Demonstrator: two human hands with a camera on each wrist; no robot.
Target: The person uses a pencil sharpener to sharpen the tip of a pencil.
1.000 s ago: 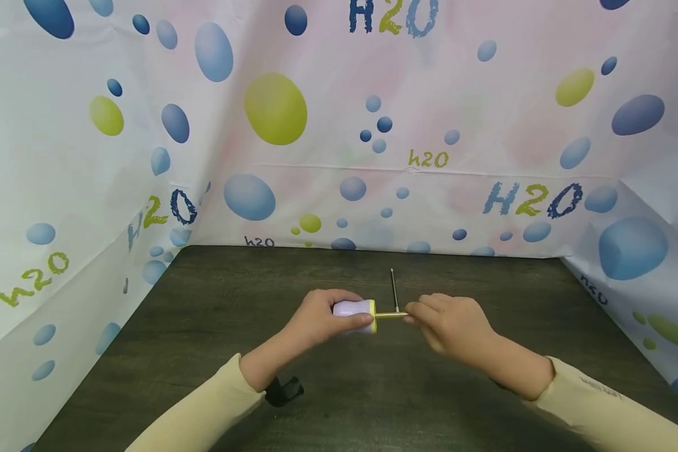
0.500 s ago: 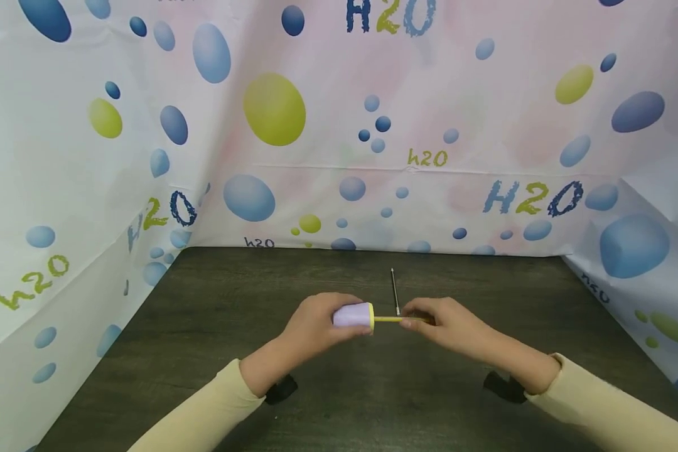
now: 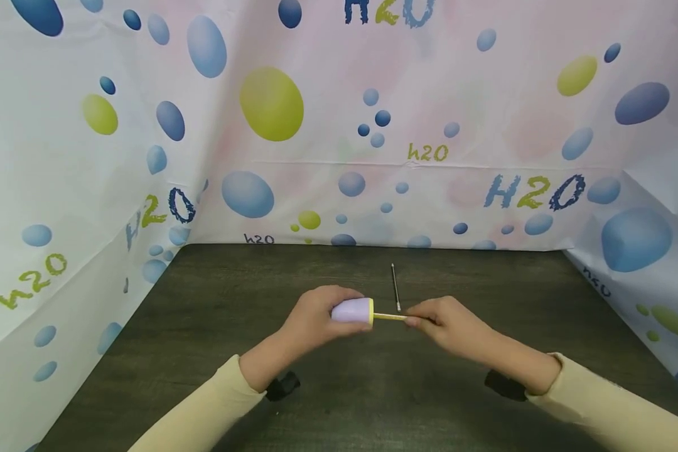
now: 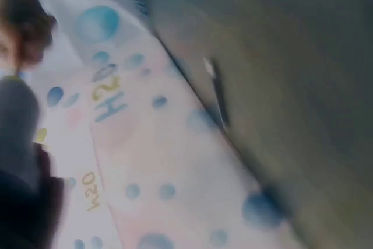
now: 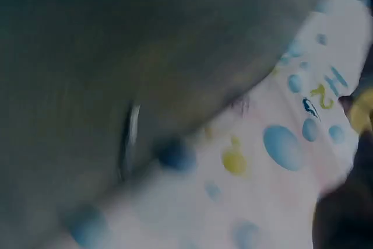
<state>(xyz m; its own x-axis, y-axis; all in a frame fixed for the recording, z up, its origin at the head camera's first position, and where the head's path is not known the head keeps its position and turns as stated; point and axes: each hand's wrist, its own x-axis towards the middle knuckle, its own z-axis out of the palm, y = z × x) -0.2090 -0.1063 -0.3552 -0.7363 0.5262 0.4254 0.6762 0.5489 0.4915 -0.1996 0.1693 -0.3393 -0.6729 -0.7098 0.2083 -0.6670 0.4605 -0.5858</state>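
Observation:
My left hand [image 3: 311,321] grips a lilac, rounded pencil sharpener [image 3: 351,311] with a yellow rim, held sideways above the table. From its rimmed end a slim yellow pencil [image 3: 388,316] sticks out to the right. My right hand [image 3: 452,323] pinches the pencil's outer part between thumb and forefinger, so its far end is hidden. Just beyond the right fingertips a dark pencil [image 3: 396,287] with a pale end lies on the table. In the left wrist view the sharpener [image 4: 17,126] shows blurred at the left edge.
The dark wooden table [image 3: 203,376] reaches back to a white sheet [image 3: 457,81] printed with blue and green dots, which also hangs at both sides. Black straps circle both wrists, such as the left strap [image 3: 283,386].
My right hand has turned about the yellow pencil, from knuckles over it to thumb and forefinger spread apart, then closed in a pinch. My left hand still holds the sharpener, slightly rolled.

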